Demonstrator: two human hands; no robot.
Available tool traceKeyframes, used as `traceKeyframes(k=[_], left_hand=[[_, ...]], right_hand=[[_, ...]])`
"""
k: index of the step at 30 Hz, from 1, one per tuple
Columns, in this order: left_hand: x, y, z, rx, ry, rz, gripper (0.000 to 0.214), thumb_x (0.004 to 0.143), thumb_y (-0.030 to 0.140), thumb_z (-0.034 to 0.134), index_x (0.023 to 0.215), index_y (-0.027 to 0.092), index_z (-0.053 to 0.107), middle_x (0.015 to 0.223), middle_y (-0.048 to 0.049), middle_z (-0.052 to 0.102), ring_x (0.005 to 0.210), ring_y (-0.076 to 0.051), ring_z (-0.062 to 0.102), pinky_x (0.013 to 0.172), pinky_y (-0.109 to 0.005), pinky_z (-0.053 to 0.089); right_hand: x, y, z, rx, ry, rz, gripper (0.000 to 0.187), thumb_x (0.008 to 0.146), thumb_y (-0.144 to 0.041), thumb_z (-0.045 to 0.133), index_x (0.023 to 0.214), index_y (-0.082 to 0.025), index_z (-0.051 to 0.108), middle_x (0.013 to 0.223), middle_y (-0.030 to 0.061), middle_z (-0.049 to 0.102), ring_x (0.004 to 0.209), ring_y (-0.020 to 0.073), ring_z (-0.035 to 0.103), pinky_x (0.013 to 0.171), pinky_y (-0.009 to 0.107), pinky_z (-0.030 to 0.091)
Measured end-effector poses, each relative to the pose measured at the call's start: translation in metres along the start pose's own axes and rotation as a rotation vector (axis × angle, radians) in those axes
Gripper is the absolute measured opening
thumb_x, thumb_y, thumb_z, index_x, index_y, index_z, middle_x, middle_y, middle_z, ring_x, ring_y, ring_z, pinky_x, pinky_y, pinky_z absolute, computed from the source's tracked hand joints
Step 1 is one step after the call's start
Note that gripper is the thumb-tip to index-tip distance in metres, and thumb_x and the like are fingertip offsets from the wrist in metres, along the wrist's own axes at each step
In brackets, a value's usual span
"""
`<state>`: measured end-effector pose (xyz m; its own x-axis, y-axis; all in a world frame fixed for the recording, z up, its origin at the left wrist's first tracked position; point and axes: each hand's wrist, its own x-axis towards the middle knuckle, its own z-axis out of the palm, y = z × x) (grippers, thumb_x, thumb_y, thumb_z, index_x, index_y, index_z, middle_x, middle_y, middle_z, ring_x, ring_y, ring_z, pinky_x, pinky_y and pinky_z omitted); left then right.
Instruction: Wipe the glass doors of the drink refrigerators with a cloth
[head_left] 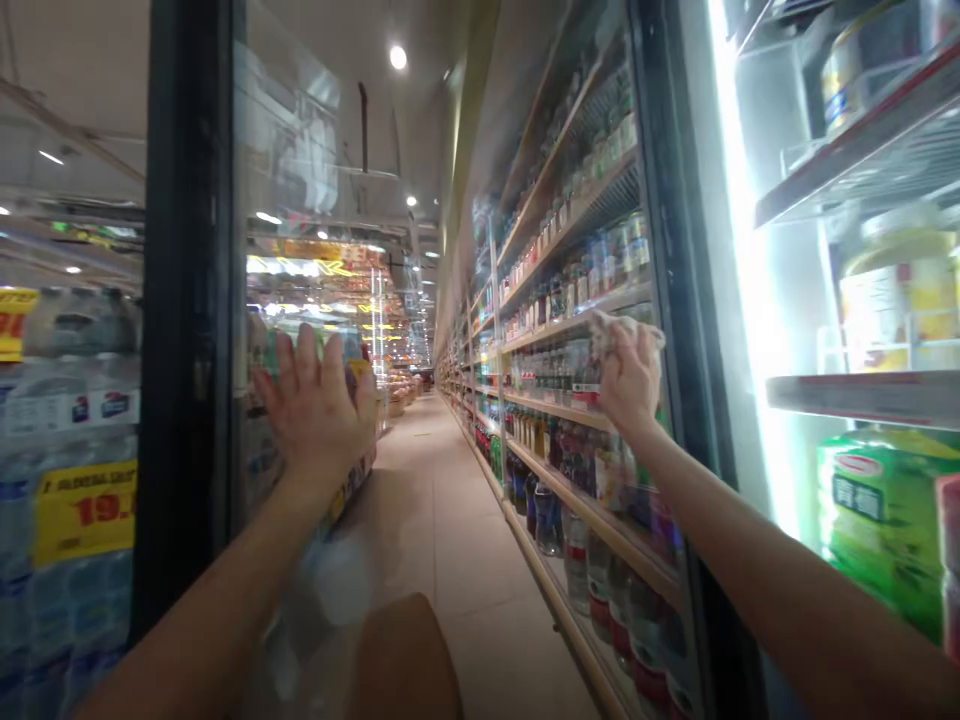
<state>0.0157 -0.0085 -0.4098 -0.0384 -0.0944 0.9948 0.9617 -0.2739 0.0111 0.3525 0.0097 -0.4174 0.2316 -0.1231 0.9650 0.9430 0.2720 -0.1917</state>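
My left hand (313, 410) is raised with its fingers spread, palm toward a glass cooler door (300, 170), and holds nothing. My right hand (628, 380) is closed on a crumpled pale cloth (626, 335). That cloth is pressed against the glass of another cooler door (577, 290), in front of shelved bottles. A black door frame (184, 300) stands to the left of my left hand, and another dark frame (679, 260) lies to the right of my right hand.
Bottled drinks fill the shelves (570, 420) along the right. Water bottles with a yellow price tag (84, 510) stand at the left. A tiled aisle floor (442, 500) runs ahead between them. A blurred brown object (401, 660) sits at the bottom edge.
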Motion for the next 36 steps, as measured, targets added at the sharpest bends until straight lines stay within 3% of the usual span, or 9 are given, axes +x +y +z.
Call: traceKeyframes(k=[2, 8, 13, 18, 21, 24, 28, 30, 36], left_hand=[[0.001, 0.014, -0.001, -0.07, 0.005, 0.056, 0.051, 0.088, 0.035, 0.042, 0.132, 0.01, 0.041, 0.146, -0.0201, 0.032, 0.14, -0.032, 0.02, 0.11, -0.059, 0.015], [-0.005, 0.091, 0.009, -0.471, -0.177, 0.416, 0.046, 0.092, 0.03, 0.034, 0.134, 0.013, 0.04, 0.143, -0.0145, 0.041, 0.135, -0.019, 0.033, 0.109, -0.038, 0.034], [-0.013, 0.12, 0.023, -0.331, -0.161, 0.368, 0.044, 0.089, 0.035, 0.044, 0.13, 0.018, 0.045, 0.143, -0.0127, 0.04, 0.136, -0.026, 0.031, 0.108, -0.046, 0.034], [0.038, 0.061, 0.005, -0.182, -0.108, 0.427, 0.025, 0.08, 0.024, 0.055, 0.103, 0.016, 0.058, 0.13, -0.0135, 0.052, 0.131, -0.029, 0.039, 0.108, -0.046, 0.035], [0.081, 0.009, -0.012, -0.128, 0.105, 0.107, 0.026, 0.074, 0.017, 0.054, 0.099, 0.015, 0.056, 0.133, -0.015, 0.047, 0.131, -0.031, 0.036, 0.107, -0.048, 0.034], [0.084, 0.01, -0.01, -0.098, 0.16, -0.061, 0.033, 0.074, 0.015, 0.05, 0.106, 0.01, 0.053, 0.131, -0.0198, 0.047, 0.128, -0.034, 0.038, 0.106, -0.056, 0.03], [0.03, 0.077, 0.018, -0.181, -0.138, 0.532, 0.028, 0.084, 0.025, 0.046, 0.11, 0.017, 0.055, 0.131, -0.0114, 0.052, 0.129, -0.03, 0.039, 0.107, -0.055, 0.029], [0.017, 0.085, 0.023, -0.183, -0.201, 0.709, 0.027, 0.086, 0.027, 0.045, 0.111, 0.02, 0.055, 0.132, -0.008, 0.053, 0.128, -0.027, 0.041, 0.106, -0.051, 0.033], [0.084, -0.012, -0.007, -0.083, 0.155, 0.063, 0.03, 0.081, 0.02, 0.047, 0.109, 0.011, 0.055, 0.138, -0.019, 0.043, 0.134, -0.032, 0.032, 0.108, -0.054, 0.028]], right_hand=[[0.007, -0.01, 0.006, 0.005, 0.054, 0.064, 0.046, 0.087, -0.018, 0.036, 0.13, -0.015, 0.05, 0.141, 0.018, 0.04, 0.134, 0.0337, 0.033, 0.104, 0.06, 0.033], [-0.03, -0.107, 0.021, 0.288, -0.111, -0.368, 0.053, 0.087, -0.022, 0.039, 0.14, -0.022, 0.034, 0.144, 0.0105, 0.04, 0.139, 0.0227, 0.027, 0.11, 0.048, 0.032], [-0.039, -0.078, 0.006, 0.368, -0.032, -0.298, 0.056, 0.084, -0.028, 0.044, 0.138, -0.018, 0.032, 0.143, 0.0174, 0.039, 0.134, 0.0252, 0.037, 0.106, 0.051, 0.036], [-0.043, -0.045, 0.005, 0.1, 0.015, -0.112, 0.043, 0.088, -0.03, 0.037, 0.129, -0.02, 0.045, 0.141, 0.0152, 0.044, 0.135, 0.0289, 0.035, 0.106, 0.059, 0.029], [-0.05, -0.049, 0.007, 0.074, -0.003, -0.117, 0.041, 0.088, -0.028, 0.036, 0.128, -0.022, 0.047, 0.14, 0.0134, 0.045, 0.136, 0.0276, 0.033, 0.106, 0.056, 0.029], [-0.052, -0.053, 0.009, 0.054, -0.007, -0.119, 0.041, 0.089, -0.027, 0.036, 0.127, -0.022, 0.048, 0.14, 0.0138, 0.045, 0.137, 0.028, 0.032, 0.106, 0.056, 0.03], [-0.053, -0.051, 0.012, 0.03, 0.001, -0.136, 0.041, 0.088, -0.026, 0.037, 0.128, -0.023, 0.048, 0.14, 0.0138, 0.045, 0.136, 0.0288, 0.033, 0.105, 0.058, 0.031], [-0.053, -0.05, 0.014, 0.026, 0.011, -0.146, 0.041, 0.087, -0.026, 0.038, 0.128, -0.024, 0.047, 0.14, 0.0132, 0.046, 0.136, 0.0286, 0.033, 0.105, 0.058, 0.031], [-0.054, -0.054, 0.015, -0.009, 0.019, -0.144, 0.041, 0.087, -0.025, 0.039, 0.126, -0.022, 0.049, 0.139, 0.0131, 0.046, 0.136, 0.0277, 0.033, 0.105, 0.056, 0.033]])
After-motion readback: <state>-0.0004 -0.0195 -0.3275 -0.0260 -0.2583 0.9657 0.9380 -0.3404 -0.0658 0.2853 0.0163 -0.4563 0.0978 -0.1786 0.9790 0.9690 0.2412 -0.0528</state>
